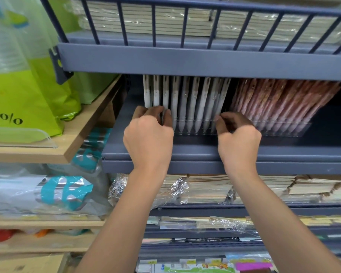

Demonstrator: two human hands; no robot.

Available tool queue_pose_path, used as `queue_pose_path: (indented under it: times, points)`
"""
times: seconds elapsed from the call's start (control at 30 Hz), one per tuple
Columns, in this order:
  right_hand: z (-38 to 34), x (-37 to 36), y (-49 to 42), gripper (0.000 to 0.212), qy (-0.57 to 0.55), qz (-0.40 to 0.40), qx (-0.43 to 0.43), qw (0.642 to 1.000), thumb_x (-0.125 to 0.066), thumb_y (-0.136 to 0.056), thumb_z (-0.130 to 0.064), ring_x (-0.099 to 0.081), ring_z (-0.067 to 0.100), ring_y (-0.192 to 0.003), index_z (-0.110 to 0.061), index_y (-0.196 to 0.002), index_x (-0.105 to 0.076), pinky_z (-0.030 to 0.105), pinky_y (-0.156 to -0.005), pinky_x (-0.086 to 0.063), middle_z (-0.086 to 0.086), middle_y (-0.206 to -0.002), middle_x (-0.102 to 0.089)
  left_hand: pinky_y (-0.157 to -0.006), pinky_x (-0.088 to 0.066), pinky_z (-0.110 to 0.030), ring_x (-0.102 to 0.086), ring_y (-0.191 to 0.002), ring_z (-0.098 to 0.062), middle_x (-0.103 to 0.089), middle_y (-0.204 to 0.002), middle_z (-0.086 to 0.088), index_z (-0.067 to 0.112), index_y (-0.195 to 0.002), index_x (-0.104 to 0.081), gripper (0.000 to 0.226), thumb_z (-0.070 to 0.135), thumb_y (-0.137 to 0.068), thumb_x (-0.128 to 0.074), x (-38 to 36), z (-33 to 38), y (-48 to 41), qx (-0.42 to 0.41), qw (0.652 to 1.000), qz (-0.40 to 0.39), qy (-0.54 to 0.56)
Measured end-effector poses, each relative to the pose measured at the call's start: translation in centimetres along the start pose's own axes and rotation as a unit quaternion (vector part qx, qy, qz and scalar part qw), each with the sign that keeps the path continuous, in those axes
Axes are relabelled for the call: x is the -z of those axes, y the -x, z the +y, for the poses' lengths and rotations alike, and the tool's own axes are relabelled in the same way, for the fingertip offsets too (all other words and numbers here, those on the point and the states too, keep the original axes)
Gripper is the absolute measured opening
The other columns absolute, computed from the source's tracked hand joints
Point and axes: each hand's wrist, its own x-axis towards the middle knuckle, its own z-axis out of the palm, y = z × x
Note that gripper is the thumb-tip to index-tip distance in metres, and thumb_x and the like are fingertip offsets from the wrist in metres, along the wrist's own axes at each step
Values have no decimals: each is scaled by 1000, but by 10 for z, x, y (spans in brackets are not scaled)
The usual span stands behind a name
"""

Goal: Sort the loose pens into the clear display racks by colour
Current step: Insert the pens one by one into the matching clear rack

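Your left hand (pixel 148 134), past the front edge of the blue shelf (pixel 195 152), pinches white pens (pixel 193 103) at the left end of the clear rack (pixel 305 128). Your right hand (pixel 238 138) curls mid-rack beside pink pens (pixel 280 103); its grip cannot be told.

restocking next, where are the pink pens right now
In the head view the pink pens stand in a clear rack right of the white pens, beside the right hand.

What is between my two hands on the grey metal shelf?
A row of slim white pens slotted in the clear plastic rack, seen in the head view.
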Motion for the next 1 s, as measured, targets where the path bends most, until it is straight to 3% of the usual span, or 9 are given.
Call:
queue_pose_path:
  times: [0.5,0.77,1.0]
  points:
    - [1,-2,1,17,-1,5,8,1000,-64,-92,-22,-64,19,-80,-10,-100,-72,30,-75,-50,6,-91,-72,-61,-35,-29,-58,-68,-29,-66,-90,-4,22,-86,-77,10,29,-86,-69,-5,2,-2,39,997,19,61]
    - [1,-2,1,17,-2,6,9,1000,-64,-91,-22,-65,19,-79,-9,-100,-72,29,-74,-50,6,-89,-72,-65,-43,-33,-59,-75,-29,-67,-94,-3,21,-92,-76,14,31,-87,-69,-5,0,0,47,996,19,75]
    - [2,-1,0,18,5,3,6,1000,-64,-92,-23,-65,18,-80,-10,-101,-72,25,-73,-48,5,-91,-72,-61,-34,-28,-57,-68,-25,-65,-88,1,24,-88,-79,12,28,-87,-67,-4,8,7,12,999,8,47]
